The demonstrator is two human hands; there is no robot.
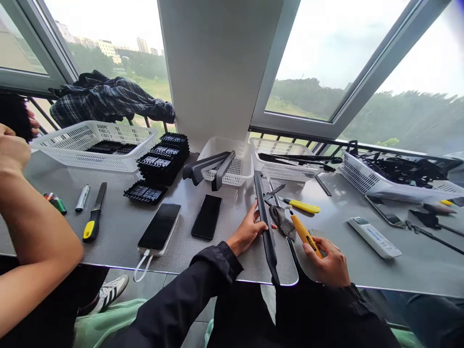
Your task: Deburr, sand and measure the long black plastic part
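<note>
Grip, left hand (250, 231): fingers wrapped round a long dark strip (267, 231), pinning it flat-ish against the surface (224, 251), likely to steady it. Strip runs from the near edge, where its end overhangs, away toward the baskets. Grip, right hand (328, 263): closed round a yellow knife (303, 234), tip pointing at the strip beside a grey rag (284, 221); hand rests just right of the strip.

Near left: two dark phones (159, 227), one with a white cable hanging off the edge. Another person's bare arm (32, 232) crosses the left foreground. Further left: a second yellow-handled knife (93, 220), marker (82, 198). Right: white remote (375, 237). Beyond the hands: another yellow cutter (302, 207). Far: white baskets (90, 145) with black parts, stacked black trays (163, 162); plaid cloth (108, 99) at the window.
</note>
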